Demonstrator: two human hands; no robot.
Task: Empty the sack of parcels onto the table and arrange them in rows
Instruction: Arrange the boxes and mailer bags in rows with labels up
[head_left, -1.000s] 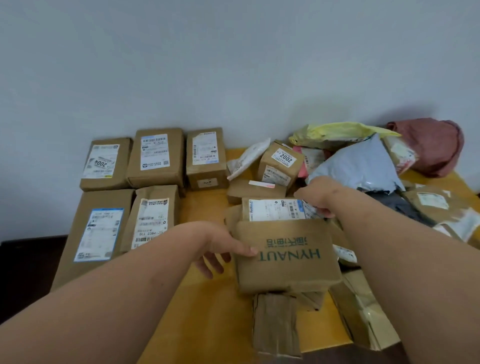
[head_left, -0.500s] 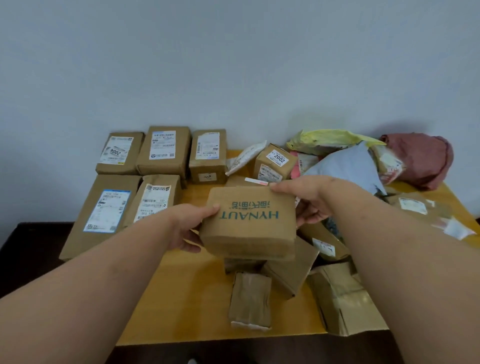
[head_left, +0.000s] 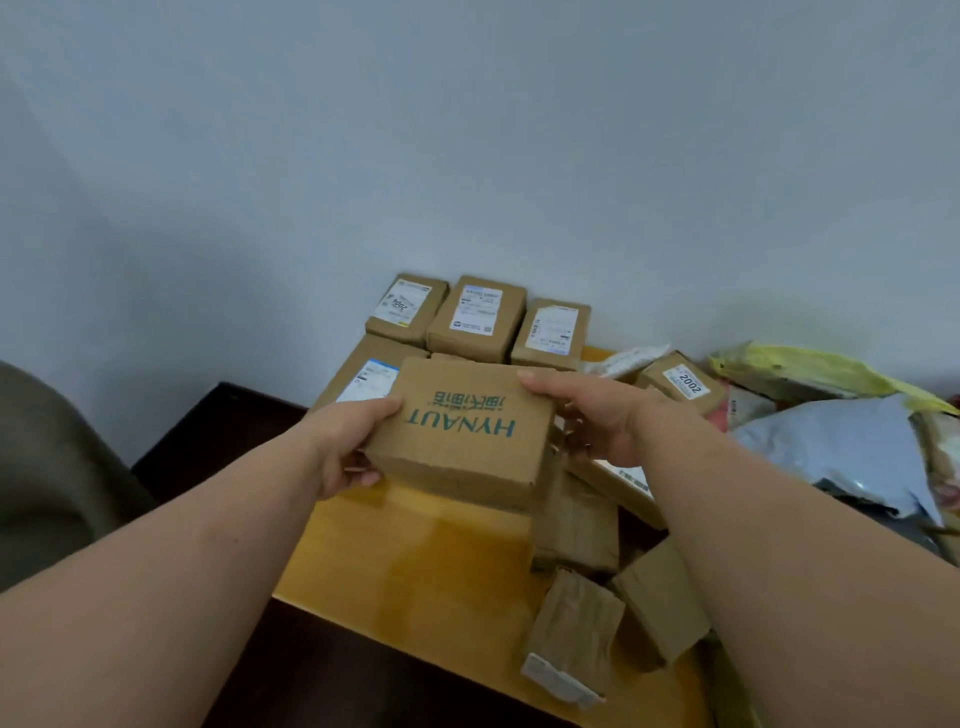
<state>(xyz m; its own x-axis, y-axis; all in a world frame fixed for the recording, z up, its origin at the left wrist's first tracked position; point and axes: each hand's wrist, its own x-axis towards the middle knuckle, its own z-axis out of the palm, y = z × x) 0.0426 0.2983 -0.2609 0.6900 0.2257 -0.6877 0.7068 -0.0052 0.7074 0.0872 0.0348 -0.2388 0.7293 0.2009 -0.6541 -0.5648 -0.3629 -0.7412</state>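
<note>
Box (head_left: 457, 431) marked HYNAUT held above desk (head_left: 415, 561) near its left edge, left hand (head_left: 345, 447) and right hand (head_left: 587, 415) each gripping one end. Arranging step; next, set it beside rowed boxes (head_left: 475, 318).

looks like a plain room in someone's home used for sorting mail: bare pale wall (head_left: 467, 156), small wooden table (head_left: 415, 561) under the grip, labelled cardboard parcels (head_left: 478, 317) lined up just behind it, poly mailers (head_left: 831, 447) heaped to its right.
</note>
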